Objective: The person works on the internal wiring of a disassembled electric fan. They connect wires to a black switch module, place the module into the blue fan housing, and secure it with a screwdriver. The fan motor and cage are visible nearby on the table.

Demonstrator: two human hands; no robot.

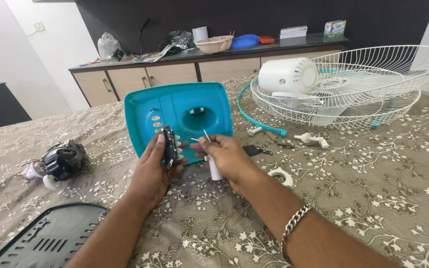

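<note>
At about 9 o'clock a bare fan motor lies on the patterned bed cover, with a dark vented plate at 7 o'clock. At centre, the left hand has its fingers clamped on a black switch block, before the propped teal housing. The right hand pinches a thin wire. Wire guards rest at 2 o'clock. The fan looks largely dismantled; the switch block seems free of the housing.
</note>
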